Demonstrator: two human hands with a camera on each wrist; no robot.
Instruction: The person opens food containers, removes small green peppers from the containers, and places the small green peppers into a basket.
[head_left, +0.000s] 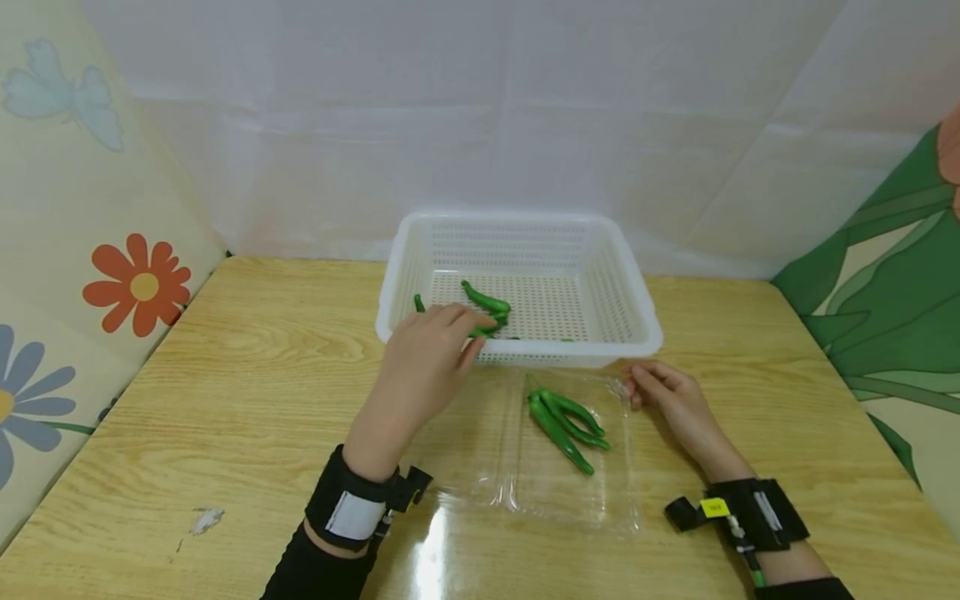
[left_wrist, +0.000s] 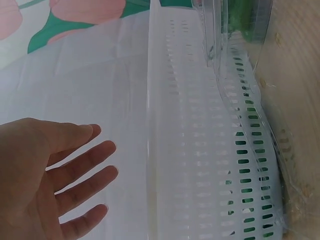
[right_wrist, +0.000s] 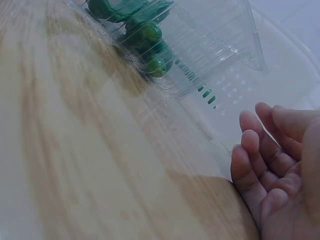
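My left hand (head_left: 431,350) hovers over the front left rim of a white perforated basket (head_left: 517,354), fingers apart and holding nothing; the left wrist view shows the same spread fingers. Several green chili peppers (head_left: 486,297) lie in the basket, partly hidden behind this hand. In front of the basket a clear plastic clamshell box (head_left: 562,504) lies unfolded on the table. Its right half carries green chili peppers (head_left: 558,433). Beside that half's upper right corner is my right hand (head_left: 678,408), its fingers loosely bent with nothing in them in the right wrist view.
The wooden table (head_left: 247,375) ends at a white cloth backdrop (head_left: 480,125) behind the basket. Panels printed with flowers (head_left: 142,287) stand along the left and right sides. A pale worn patch (head_left: 206,521) marks the tabletop at front left.
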